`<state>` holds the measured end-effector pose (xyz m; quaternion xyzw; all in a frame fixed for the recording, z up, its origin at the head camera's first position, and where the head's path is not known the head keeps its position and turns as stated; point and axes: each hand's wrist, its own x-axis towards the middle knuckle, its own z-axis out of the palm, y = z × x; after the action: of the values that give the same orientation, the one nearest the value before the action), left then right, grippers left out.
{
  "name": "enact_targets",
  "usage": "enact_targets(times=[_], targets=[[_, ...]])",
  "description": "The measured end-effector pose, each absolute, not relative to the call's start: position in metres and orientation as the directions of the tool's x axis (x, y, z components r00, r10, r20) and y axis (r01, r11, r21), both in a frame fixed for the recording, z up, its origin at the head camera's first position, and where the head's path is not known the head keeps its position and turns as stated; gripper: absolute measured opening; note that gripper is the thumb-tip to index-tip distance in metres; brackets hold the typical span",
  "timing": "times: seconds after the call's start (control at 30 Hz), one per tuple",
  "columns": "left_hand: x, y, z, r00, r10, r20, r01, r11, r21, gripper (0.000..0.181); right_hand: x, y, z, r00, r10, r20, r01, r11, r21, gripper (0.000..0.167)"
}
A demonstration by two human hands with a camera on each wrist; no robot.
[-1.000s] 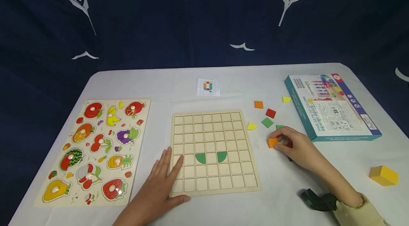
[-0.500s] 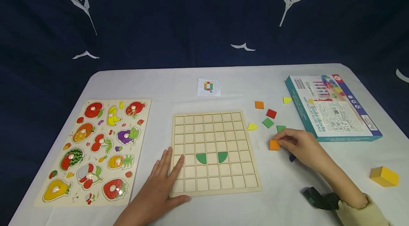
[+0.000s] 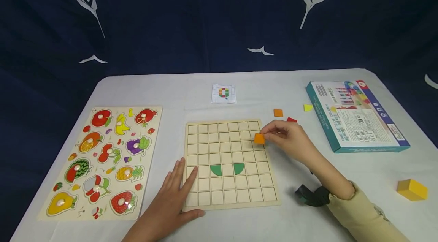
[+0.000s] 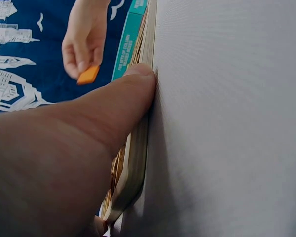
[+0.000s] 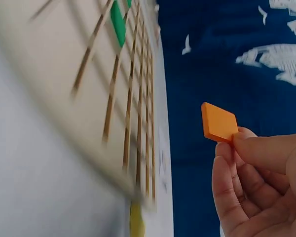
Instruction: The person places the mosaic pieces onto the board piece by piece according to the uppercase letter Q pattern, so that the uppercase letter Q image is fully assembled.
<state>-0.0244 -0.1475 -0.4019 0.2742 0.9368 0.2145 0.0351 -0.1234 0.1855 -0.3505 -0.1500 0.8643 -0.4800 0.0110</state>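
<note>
Right hand [image 3: 291, 139] pinching orange tile [image 3: 259, 138], 2 green pieces [image 3: 216, 170] on board [image 3: 227, 191]

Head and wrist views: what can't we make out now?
- Red tile, head view: mostly covered by the right hand.
- Box, head view: fine print too small to read.
- Board, left wrist view: grid hidden by the left hand and the edge-on angle.
- Yellow piece, right wrist view: blurred, cut off by the bottom edge.

We could pass over the white cloth [image 3: 200, 114] between the grid board [image 3: 227, 196] and picture card [image 3: 224, 98], while the left hand [image 3: 167, 204] blocks the board's lower left side.
</note>
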Motion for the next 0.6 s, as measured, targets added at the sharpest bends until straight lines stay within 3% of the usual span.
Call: enact_targets(times=[0.27, 0.6], targets=[[-0.025, -0.148, -0.401, -0.849, 0.528, 0.012, 0.482, 0.767, 0.423, 0.099, -0.136, 0.133, -0.357, -0.936, -0.348, 0.055, -0.187, 0.358, -0.915, 0.008], [-0.026, -0.148, -0.4, -0.852, 0.523, -0.015, 0.469, 0.776, 0.422, 0.099, -0.138, 0.095, -0.374, -0.864, -0.501, 0.05, -0.26, 0.36, -0.896, 0.01]])
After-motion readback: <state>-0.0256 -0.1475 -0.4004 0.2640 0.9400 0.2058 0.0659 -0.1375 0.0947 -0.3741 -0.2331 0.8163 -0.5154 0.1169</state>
